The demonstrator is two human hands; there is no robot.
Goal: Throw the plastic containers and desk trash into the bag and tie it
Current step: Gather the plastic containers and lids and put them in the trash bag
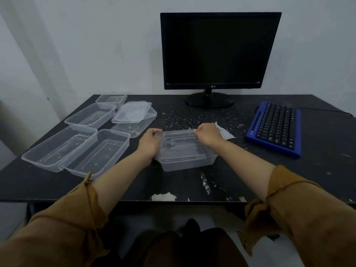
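Desk [269,176] centre | our left hand [149,141] and right hand [208,134] curl fingers round the far corners of a lidded container [185,153], seemingly to lift it whole | spare tubs [96,151] wait left | bag unseen.

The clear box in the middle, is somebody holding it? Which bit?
Yes, the lidded clear box is held by both hands: left hand at its far-left corner, right hand at its far-right corner, fingers curled over the rim.
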